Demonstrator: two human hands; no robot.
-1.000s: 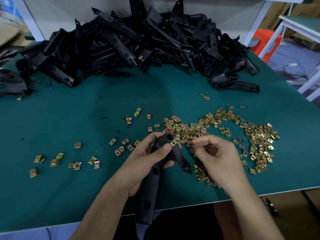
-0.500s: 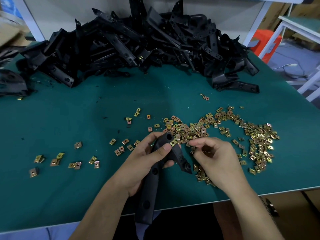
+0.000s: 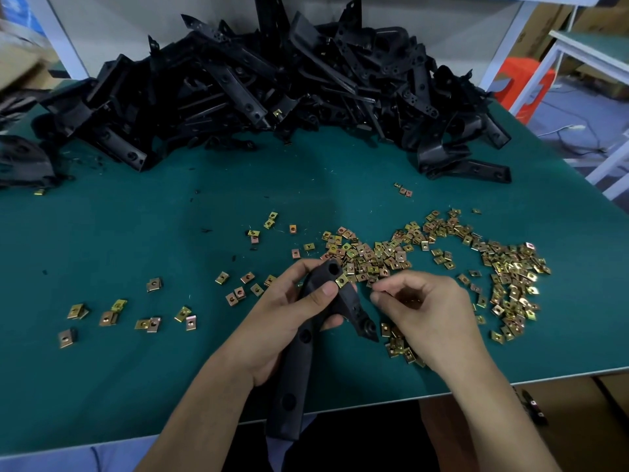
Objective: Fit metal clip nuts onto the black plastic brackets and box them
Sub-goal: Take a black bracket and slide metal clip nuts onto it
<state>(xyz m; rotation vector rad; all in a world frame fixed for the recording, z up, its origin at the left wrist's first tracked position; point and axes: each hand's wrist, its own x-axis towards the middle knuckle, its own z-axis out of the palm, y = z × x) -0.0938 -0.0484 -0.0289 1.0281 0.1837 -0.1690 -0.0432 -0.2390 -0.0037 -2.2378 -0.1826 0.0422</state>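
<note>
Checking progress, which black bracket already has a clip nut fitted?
The bracket held in the left hand; a clip nut sits on its edge by the thumb.

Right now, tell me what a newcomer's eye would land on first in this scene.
First the big heap of black plastic brackets across the far side of the green table. Then the scatter of brass-coloured clip nuts at centre and right. Nearest, the left hand grips one bracket with a clip nut on it, while the right hand picks among the nuts.
</note>
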